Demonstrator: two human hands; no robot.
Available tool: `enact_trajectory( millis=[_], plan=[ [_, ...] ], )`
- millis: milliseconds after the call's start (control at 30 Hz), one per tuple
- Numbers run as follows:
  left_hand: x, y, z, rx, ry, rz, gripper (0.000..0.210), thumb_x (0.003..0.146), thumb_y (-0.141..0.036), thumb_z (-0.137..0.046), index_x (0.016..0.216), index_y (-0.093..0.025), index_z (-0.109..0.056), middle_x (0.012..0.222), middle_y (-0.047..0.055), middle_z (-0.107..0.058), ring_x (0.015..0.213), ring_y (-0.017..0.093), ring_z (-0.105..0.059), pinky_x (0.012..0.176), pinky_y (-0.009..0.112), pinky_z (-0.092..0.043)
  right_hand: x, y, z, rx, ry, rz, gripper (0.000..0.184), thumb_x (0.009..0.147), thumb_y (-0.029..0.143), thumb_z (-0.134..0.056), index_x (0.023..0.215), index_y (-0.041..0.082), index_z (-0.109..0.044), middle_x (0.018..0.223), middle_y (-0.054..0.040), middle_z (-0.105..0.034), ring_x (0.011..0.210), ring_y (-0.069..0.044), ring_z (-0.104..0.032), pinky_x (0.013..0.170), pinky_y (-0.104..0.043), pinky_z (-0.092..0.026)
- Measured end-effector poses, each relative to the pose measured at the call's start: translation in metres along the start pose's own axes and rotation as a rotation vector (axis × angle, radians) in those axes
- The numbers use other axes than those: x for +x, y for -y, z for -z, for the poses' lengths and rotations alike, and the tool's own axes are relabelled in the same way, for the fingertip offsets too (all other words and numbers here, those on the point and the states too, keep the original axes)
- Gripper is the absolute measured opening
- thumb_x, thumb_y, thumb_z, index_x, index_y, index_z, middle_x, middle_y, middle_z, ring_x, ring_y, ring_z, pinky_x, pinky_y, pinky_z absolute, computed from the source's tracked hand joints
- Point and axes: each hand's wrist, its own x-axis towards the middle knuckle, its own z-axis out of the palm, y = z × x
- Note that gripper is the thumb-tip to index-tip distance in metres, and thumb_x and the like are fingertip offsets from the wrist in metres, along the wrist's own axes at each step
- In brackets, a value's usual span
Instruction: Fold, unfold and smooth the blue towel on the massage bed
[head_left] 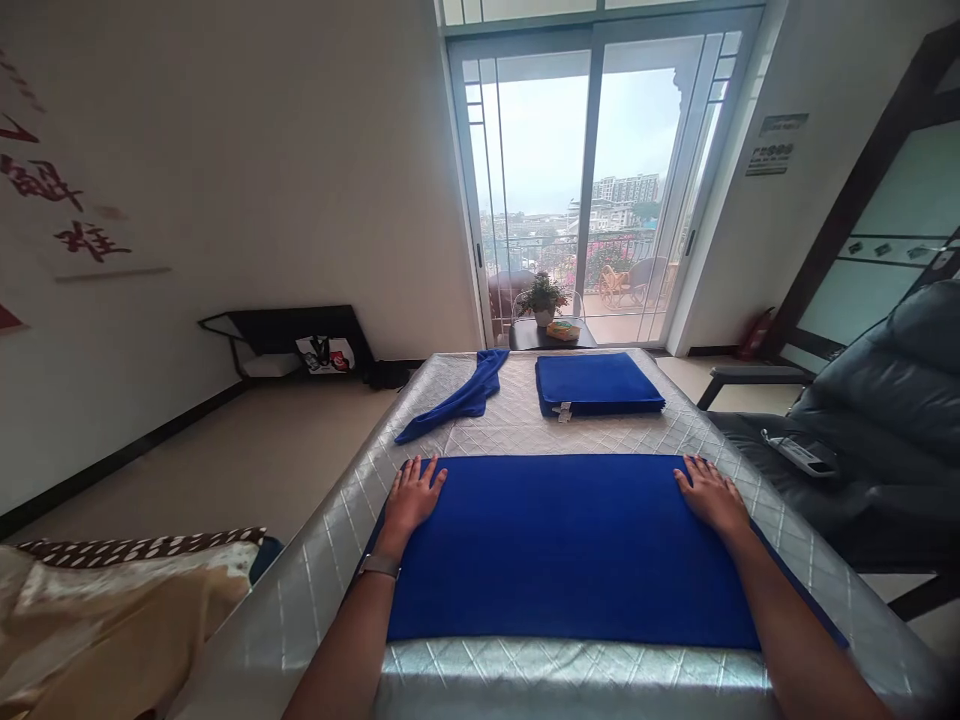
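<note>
Both hands are down flat on the big blue towel, which lies spread wide across the near end of the silver quilted table, its long edge running side to side in front of the person. The left hand presses palm-down on the far left corner, fingers spread and gripping nothing, a watch showing on that wrist. The right hand mirrors it on the far right corner, also open and flat, nothing pinched between the fingers. Hands at opposite corners like that pin the cloth taut, and it reads as smoothing, keeping the far edge straight and square to the table. Farther up the table sits a folded blue towel, a neat rectangle with a small white tag at its front edge, well apart from the spread one. To its left lies a crumpled blue towel, twisted into a loose strip and angled toward the table's left edge. Beyond the table's far end there is a potted plant on a small dark stand in front of the sliding glass door. On the right, a dark leather chair stands just beside the table with a remote lying on its seat.
</note>
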Motion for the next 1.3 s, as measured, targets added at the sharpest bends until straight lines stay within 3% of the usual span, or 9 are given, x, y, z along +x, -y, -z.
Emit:
enact_trajectory(
  millis=[433,567,667,767,900,1000,1133,1300],
  plan=[
    [0.003,0.004,-0.008,0.006,-0.019,-0.004,0.065,0.103,-0.057,-0.023,0.158,-0.024,-0.032,0.165,0.012,-0.033,0.152,0.031,-0.027,0.122,0.053,-0.026,0.0,-0.001,0.001,-0.004,0.005,0.014,0.07,0.101,0.05,-0.015,0.162,0.016,-0.026,0.168,-0.0074,-0.023,0.154,-0.024,-0.018,0.125,-0.048,-0.016],
    [0.001,0.003,-0.003,0.004,-0.017,-0.011,0.065,0.104,-0.056,-0.023,0.158,-0.022,-0.033,0.165,0.014,-0.032,0.153,0.032,-0.027,0.122,0.053,-0.026,-0.003,0.001,0.006,-0.02,0.013,-0.004,0.069,0.102,0.047,-0.015,0.161,0.015,-0.027,0.168,-0.0075,-0.024,0.154,-0.026,-0.019,0.124,-0.05,-0.017],
    [-0.004,-0.006,0.009,0.015,-0.102,-0.051,0.064,0.104,-0.052,-0.025,0.156,-0.018,-0.038,0.165,0.015,-0.032,0.153,0.033,-0.026,0.123,0.053,-0.023,-0.012,0.014,0.015,-0.056,-0.049,0.016,0.065,0.102,0.038,-0.016,0.159,0.012,-0.033,0.166,-0.009,-0.029,0.153,-0.026,-0.022,0.124,-0.05,-0.015],
    [-0.013,-0.035,0.022,-0.008,-0.185,-0.162,0.061,0.105,-0.047,-0.024,0.152,-0.014,-0.045,0.162,0.014,-0.038,0.152,0.031,-0.028,0.124,0.05,-0.024,-0.032,0.05,0.026,-0.071,-0.094,0.184,0.062,0.101,0.03,-0.017,0.155,0.009,-0.039,0.163,-0.0108,-0.035,0.153,-0.024,-0.024,0.125,-0.046,-0.013],
    [-0.028,-0.108,0.029,-0.102,-0.079,-0.48,0.059,0.105,-0.049,-0.026,0.149,-0.019,-0.05,0.157,0.01,-0.048,0.147,0.027,-0.04,0.123,0.044,-0.028,-0.064,0.126,0.035,0.022,0.071,0.533,0.061,0.102,0.035,-0.022,0.156,0.014,-0.039,0.163,-0.0069,-0.035,0.152,-0.02,-0.026,0.125,-0.039,-0.016],
    [-0.032,-0.163,0.022,-0.14,-0.035,-0.662,0.059,0.105,-0.051,-0.025,0.153,-0.023,-0.043,0.158,0.009,-0.045,0.15,0.023,-0.035,0.124,0.045,-0.027,-0.078,0.177,0.031,0.085,0.151,0.665,0.061,0.103,0.039,-0.024,0.158,0.016,-0.036,0.165,-0.0062,-0.031,0.153,-0.02,-0.023,0.125,-0.04,-0.016],
    [-0.027,-0.203,0.003,-0.165,-0.065,-0.61,0.059,0.107,-0.046,-0.02,0.155,-0.018,-0.041,0.16,0.013,-0.041,0.151,0.024,-0.031,0.124,0.045,-0.027,-0.077,0.206,0.016,0.085,0.159,0.658,0.061,0.102,0.033,-0.024,0.16,0.013,-0.029,0.167,-0.0078,-0.024,0.155,-0.021,-0.017,0.125,-0.041,-0.014],
    [-0.022,-0.206,-0.02,-0.208,-0.027,-0.531,0.069,0.105,-0.055,-0.013,0.155,-0.016,-0.04,0.161,0.012,-0.038,0.152,0.025,-0.029,0.126,0.048,-0.024,-0.07,0.204,-0.004,0.096,0.127,0.618,0.062,0.103,0.036,-0.021,0.161,0.015,-0.026,0.168,-0.0066,-0.021,0.155,-0.021,-0.014,0.126,-0.043,-0.01]
  ],
)
